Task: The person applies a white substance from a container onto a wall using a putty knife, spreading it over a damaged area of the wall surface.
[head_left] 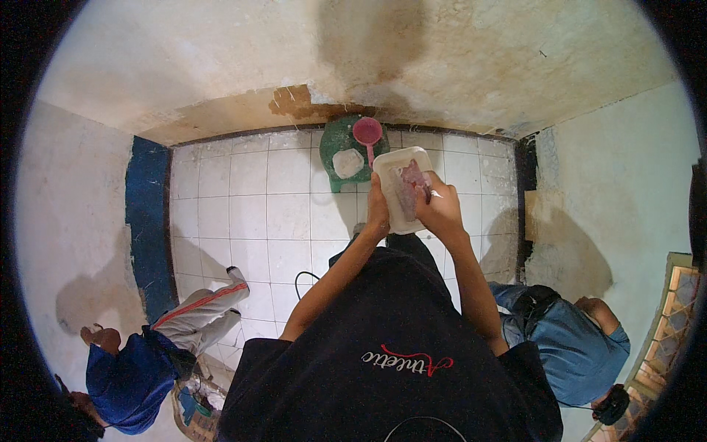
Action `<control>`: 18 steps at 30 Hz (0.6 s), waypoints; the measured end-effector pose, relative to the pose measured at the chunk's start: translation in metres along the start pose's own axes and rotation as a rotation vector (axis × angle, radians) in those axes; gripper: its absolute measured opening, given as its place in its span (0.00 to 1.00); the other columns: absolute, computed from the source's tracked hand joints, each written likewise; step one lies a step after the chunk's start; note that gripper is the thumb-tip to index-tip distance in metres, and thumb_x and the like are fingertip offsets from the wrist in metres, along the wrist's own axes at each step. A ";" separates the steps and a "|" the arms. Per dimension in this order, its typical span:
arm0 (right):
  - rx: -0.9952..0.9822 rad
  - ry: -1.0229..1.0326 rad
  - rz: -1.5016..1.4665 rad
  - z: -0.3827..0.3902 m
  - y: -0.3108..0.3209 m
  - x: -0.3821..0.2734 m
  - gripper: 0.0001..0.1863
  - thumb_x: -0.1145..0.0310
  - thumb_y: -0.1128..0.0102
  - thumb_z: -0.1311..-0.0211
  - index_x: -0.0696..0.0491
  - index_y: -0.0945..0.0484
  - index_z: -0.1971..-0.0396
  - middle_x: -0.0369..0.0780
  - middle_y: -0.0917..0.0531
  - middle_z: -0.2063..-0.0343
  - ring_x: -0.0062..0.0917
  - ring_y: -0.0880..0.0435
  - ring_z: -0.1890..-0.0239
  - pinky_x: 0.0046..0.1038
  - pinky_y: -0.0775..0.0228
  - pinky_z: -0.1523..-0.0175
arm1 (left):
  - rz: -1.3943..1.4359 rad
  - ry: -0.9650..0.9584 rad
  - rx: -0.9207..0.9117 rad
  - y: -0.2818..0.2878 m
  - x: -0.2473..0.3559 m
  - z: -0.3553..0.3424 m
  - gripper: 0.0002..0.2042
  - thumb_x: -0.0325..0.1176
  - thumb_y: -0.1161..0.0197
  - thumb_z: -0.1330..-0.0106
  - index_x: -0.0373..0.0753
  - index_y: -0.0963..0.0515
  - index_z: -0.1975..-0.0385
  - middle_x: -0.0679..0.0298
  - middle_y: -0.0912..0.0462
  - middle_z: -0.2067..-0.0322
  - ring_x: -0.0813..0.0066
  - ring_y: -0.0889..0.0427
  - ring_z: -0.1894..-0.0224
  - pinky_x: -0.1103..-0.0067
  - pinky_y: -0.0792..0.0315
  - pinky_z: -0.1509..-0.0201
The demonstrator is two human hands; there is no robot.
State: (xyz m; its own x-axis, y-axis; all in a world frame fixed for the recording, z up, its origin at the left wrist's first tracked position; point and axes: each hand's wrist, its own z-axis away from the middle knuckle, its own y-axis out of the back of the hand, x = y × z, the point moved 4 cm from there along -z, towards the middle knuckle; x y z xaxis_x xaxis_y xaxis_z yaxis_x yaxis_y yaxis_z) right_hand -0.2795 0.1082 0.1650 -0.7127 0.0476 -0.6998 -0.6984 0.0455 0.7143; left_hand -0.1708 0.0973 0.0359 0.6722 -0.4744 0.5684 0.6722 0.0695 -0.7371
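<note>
Whitish rectangular tray (392,163) is held up over the floor (269,217) in front of the wearer's body, its long side running away from the wearer and slightly aslant. Pinkish, mottled material (407,180) lies in it; its exact kind is hard to tell. The left hand (378,210) grips the tray along its left edge. The right hand (443,212) reaches over the right edge, its fingers against the pinkish material; whether they are closed on it cannot be told. A small patch of white shows on that hand near the knuckles.

Just beyond the tray, to its left in the view, a green stool (329,175) stands close to the far wall (221,59). On it are a pink dipper (367,131), its handle pointing back toward the wearer, and a pale, rounded lump (348,163) beside that handle. The tray's upper left corner comes near the end of the handle in the view.

White square tiles cover the floor, and the far wall is stained, with a brown bare patch low down. Blue paint (149,214) covers part of the left wall. At lower left is a person in a blue shirt (136,383) and light trousers with a red stripe; at lower right, another person in a grey-blue shirt (578,353).
</note>
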 end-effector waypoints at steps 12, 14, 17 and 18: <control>0.052 -0.069 -0.021 0.005 0.002 0.021 0.07 0.75 0.46 0.43 0.60 0.25 0.65 0.52 0.20 0.79 0.43 0.17 0.76 0.34 0.29 0.70 | 0.023 0.059 0.012 -0.007 -0.010 0.006 0.34 0.62 0.69 0.29 0.40 0.40 0.36 0.55 0.29 0.44 0.60 0.26 0.43 0.66 0.31 0.39; 0.028 -0.091 -0.071 0.006 0.006 0.016 0.08 0.75 0.46 0.43 0.60 0.24 0.64 0.52 0.20 0.78 0.42 0.17 0.75 0.34 0.28 0.70 | 0.011 0.078 0.014 -0.006 -0.009 0.005 0.34 0.62 0.69 0.29 0.40 0.40 0.36 0.55 0.29 0.44 0.60 0.26 0.43 0.66 0.31 0.39; 0.054 -0.099 -0.056 0.004 0.014 0.009 0.08 0.75 0.46 0.43 0.61 0.24 0.65 0.52 0.19 0.78 0.41 0.16 0.75 0.33 0.28 0.70 | 0.004 0.062 0.005 -0.005 -0.010 0.003 0.34 0.63 0.69 0.29 0.40 0.40 0.36 0.54 0.29 0.43 0.59 0.27 0.42 0.66 0.32 0.38; 0.101 -0.084 0.007 0.003 0.017 0.007 0.07 0.75 0.46 0.43 0.61 0.24 0.65 0.51 0.19 0.78 0.40 0.16 0.75 0.33 0.28 0.70 | 0.017 0.055 -0.021 -0.006 -0.011 0.002 0.35 0.63 0.69 0.29 0.40 0.40 0.36 0.54 0.29 0.43 0.59 0.28 0.41 0.66 0.33 0.37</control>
State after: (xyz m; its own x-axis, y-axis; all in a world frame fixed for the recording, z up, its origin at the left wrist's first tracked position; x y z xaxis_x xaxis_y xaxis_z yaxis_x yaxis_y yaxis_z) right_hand -0.2961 0.1123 0.1720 -0.7064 0.1310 -0.6956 -0.6805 0.1449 0.7183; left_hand -0.1813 0.1035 0.0347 0.6653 -0.5209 0.5348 0.6534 0.0596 -0.7547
